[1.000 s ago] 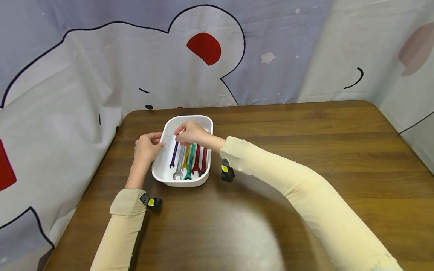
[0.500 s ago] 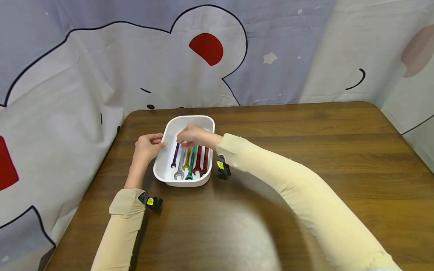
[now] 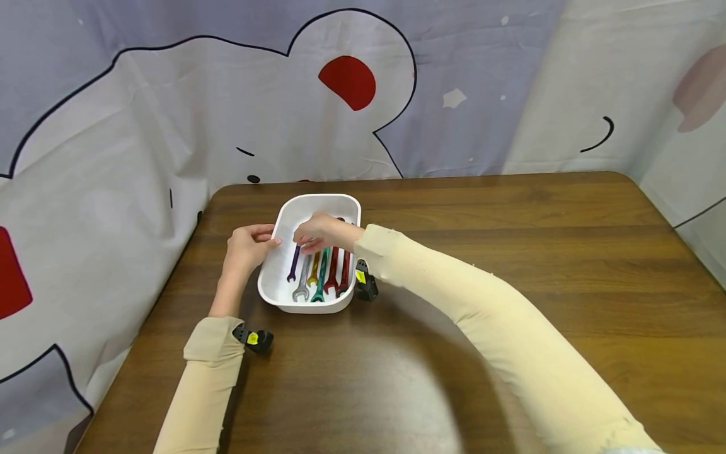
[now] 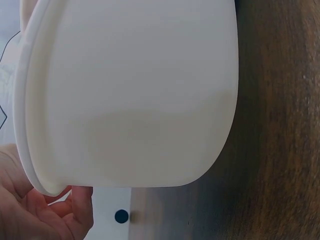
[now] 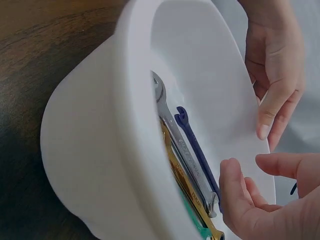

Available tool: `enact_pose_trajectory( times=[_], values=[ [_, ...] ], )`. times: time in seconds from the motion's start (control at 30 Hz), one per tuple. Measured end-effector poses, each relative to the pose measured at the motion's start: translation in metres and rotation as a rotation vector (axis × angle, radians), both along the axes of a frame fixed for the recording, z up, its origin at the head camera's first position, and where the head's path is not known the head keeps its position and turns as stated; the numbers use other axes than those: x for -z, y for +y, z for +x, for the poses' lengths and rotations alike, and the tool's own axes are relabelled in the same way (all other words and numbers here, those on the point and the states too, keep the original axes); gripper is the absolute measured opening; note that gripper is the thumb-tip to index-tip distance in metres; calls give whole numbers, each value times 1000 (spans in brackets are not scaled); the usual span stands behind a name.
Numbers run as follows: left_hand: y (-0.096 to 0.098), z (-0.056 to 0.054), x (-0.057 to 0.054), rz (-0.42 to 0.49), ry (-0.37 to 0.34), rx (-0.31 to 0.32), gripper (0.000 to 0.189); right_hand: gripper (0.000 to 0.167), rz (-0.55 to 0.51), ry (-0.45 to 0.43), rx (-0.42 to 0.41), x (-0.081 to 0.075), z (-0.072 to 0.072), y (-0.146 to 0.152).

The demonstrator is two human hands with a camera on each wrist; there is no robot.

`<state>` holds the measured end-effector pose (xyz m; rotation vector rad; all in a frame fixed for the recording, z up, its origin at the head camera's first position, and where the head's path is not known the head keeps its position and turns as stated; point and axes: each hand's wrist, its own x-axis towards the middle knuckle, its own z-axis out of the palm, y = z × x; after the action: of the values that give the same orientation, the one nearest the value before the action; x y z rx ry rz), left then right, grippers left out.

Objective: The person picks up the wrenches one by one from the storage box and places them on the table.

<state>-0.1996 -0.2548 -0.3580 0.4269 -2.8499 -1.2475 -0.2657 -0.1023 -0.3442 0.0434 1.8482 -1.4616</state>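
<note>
Shifted right hand [image 3: 319, 232] a touch nearer inside white tray [image 3: 306, 309] over the last second, baring a small dark bit [image 3: 341, 219] at far right, probably a wrench end. Saw no clear move of purple wrench [image 3: 293, 263] against the tray: lay on the floor of it, leftmost in the row, with near end showing and far end hidden by the fingers. In right wrist view, found right thumb and fingertips parted with a plain gap, pinching nothing; could not tell whether touching the purple wrench's end. Kept left hand [image 3: 244, 249] on the tray's left rim, pinching it with thumb inside and fingers outside. Left silver wrench [image 3: 302, 280], yellow wrench [image 3: 313, 271], green wrench [image 3: 321, 275] and two red wrenches [image 3: 332, 274] lying side by side, in that order rightward, unmoved as far as visible; partly covered by right hand. Stood the tray on wooden table [image 3: 482, 221], as in both earlier head frames. Judged from this: purple wrench likely out of the grip, roughly parallel with the others, with tray steadied from the left.
</note>
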Motion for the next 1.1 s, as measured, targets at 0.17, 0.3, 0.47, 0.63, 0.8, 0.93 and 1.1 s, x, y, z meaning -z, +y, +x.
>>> enact_pose_trajectory(
  times=[0.17, 0.3, 0.47, 0.63, 0.8, 0.93, 1.1],
  values=[
    [0, 0, 0, 1, -8, -2, 42, 18, 11, -43, 20, 3, -1, -4],
    [-1, 0, 0, 1, -6, 1, 43, 25, 21, -63, 14, 4, -1, -6],
    [-1, 0, 0, 2, -7, 0, 42, 29, -6, -75, 25, 5, -1, -8],
    [-1, 0, 0, -4, -7, -1, 42, 31, -22, -81, 37, 5, 0, -9],
    [0, 0, -1, 0, -6, 3, 42, 38, -8, -87, 25, 6, 0, -10],
    [0, 1, -1, 5, -10, 4, 42, 43, 2, -99, 9, 5, 0, -11],
    [0, 1, -1, 15, -8, 3, 42, 43, 8, -105, 20, 3, 1, -12]
  ],
)
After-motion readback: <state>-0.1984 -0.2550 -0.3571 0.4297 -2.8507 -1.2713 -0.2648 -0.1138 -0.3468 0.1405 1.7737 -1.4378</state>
